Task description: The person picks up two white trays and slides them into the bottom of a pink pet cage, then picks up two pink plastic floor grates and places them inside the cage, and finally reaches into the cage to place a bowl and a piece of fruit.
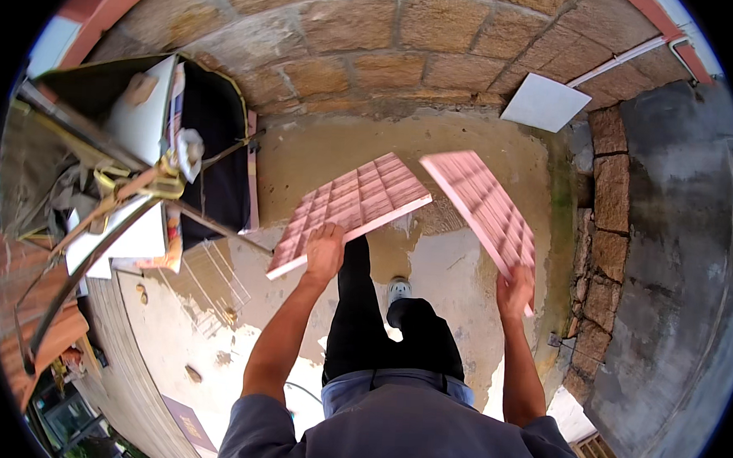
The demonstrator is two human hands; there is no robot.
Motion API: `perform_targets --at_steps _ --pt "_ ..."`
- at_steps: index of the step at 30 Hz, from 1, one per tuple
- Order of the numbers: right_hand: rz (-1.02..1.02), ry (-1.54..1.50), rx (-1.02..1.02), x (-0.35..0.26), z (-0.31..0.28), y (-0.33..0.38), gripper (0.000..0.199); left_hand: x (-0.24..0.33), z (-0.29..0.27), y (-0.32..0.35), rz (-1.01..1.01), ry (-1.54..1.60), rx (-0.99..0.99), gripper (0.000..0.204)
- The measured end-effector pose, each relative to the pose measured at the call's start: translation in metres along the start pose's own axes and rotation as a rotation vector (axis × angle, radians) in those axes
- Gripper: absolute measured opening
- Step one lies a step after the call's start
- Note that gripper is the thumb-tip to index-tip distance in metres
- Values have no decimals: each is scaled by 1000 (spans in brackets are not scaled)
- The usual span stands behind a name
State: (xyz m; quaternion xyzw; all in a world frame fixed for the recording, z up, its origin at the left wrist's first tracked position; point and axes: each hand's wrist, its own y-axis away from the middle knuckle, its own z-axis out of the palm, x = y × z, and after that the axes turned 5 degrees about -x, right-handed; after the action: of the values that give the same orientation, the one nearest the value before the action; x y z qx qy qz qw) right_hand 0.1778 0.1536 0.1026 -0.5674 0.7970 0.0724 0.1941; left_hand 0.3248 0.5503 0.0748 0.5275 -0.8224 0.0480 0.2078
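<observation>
My left hand [325, 252] grips the near edge of a pink tile-patterned panel [355, 203], fingers over its face and the thumb side hidden. A second panel of the same pink grid pattern [488, 206] is held by its lower end in my right hand [515, 291]. Both boards are tilted and held up in front of me above the wet floor, their white edges showing. Their upper corners come close together but stay apart. Each hand is closed round its own board.
A stone block wall [352, 29] runs along the far side, with a white square board [545, 101] leaning at its foot. On the left stands a dark cart [213, 155] with papers and poles. A grey concrete slab [681, 245] and rough stones [611, 200] border the right.
</observation>
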Motion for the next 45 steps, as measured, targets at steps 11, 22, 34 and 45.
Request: perform_targets --at_steps 11,22,34,45 --pt "521 133 -327 143 -85 223 25 67 -4 284 -267 120 163 21" --pt "207 392 -685 216 -95 340 51 151 80 566 -836 296 253 22" --pt "-310 445 -754 57 -84 341 39 195 99 817 -1420 437 486 23" --pt "-430 633 -873 -144 -13 354 31 110 69 914 -1634 483 478 21"
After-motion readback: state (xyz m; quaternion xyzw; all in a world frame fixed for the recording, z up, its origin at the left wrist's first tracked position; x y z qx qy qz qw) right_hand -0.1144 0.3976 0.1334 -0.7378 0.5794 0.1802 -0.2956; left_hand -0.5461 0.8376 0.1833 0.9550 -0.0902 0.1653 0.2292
